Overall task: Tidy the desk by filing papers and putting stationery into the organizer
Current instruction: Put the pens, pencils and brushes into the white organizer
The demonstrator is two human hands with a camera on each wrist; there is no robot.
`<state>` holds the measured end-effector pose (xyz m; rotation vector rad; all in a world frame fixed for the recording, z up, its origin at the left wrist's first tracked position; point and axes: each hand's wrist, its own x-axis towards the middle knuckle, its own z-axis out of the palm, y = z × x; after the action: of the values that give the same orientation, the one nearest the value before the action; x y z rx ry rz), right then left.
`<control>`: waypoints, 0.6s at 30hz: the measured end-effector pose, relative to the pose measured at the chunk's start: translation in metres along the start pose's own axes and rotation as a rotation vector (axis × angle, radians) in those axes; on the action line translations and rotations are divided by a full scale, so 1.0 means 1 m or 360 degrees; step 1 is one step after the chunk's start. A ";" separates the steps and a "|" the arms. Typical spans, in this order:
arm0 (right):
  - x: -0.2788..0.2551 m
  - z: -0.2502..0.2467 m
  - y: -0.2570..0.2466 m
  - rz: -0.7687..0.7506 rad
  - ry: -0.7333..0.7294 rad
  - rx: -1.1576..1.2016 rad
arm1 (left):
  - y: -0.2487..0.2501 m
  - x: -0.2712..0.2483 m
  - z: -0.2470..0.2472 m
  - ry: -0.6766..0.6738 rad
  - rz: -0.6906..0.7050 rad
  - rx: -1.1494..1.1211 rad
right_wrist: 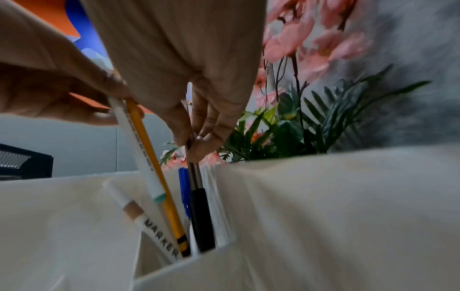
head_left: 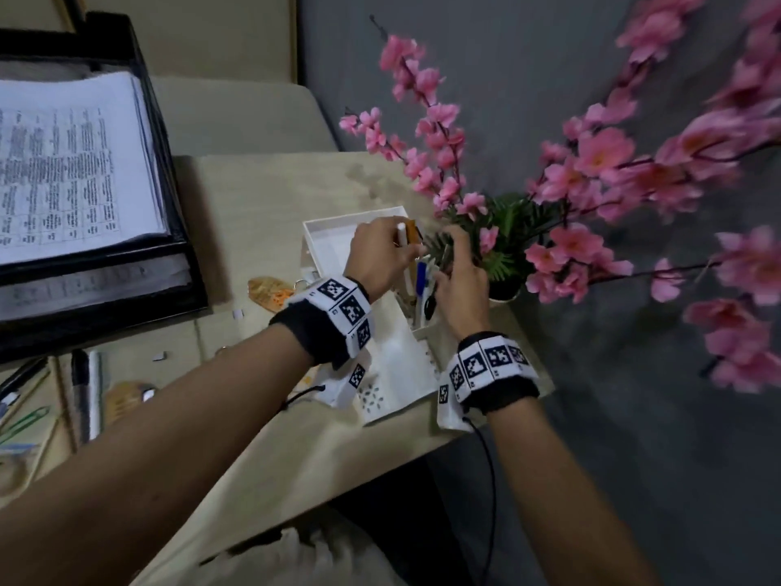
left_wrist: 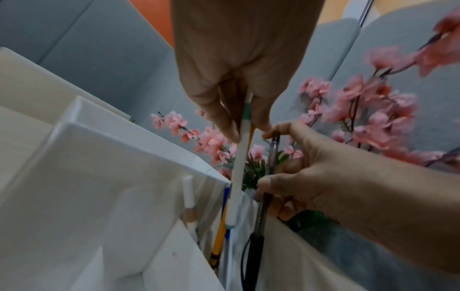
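The white desk organizer [head_left: 323,247] stands on the desk beside a flower pot. Above its pen compartment, my left hand [head_left: 412,247] pinches a white marker [left_wrist: 237,161] and a yellow pencil [right_wrist: 155,157] together, their lower ends inside the compartment. Just to the right, my right hand [head_left: 446,262] grips a pen with a black grip [right_wrist: 201,216], which also stands in the compartment. A blue pen [right_wrist: 184,189] and a beige-banded marker [right_wrist: 139,214] stand inside too. The compartment's bottom is hidden.
A black paper tray [head_left: 177,230] with a stack of printed papers [head_left: 76,162] sits at the left. Pink artificial flowers [head_left: 562,179] crowd the right side of the organizer. A black marker [head_left: 80,387], a green clip [head_left: 25,418] and a wooden tag [head_left: 266,291] lie on the desk.
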<state>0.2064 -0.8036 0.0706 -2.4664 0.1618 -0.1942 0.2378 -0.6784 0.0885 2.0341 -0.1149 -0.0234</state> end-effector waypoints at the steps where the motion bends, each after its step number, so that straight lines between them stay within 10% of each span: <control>1: 0.000 0.003 0.006 -0.0020 -0.0046 -0.0054 | 0.000 0.002 0.007 -0.0008 0.0011 0.0024; 10: -0.003 0.017 0.023 -0.0204 -0.0199 -0.0246 | -0.042 -0.009 0.050 -0.0113 0.0186 0.0776; 18: -0.006 0.039 0.025 0.0030 -0.0542 -0.0132 | -0.047 -0.015 0.028 -0.0166 0.0140 0.0699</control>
<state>0.2056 -0.7983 0.0243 -2.5360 0.0465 0.2451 0.2247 -0.6808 0.0332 2.4643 -0.2965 -0.0527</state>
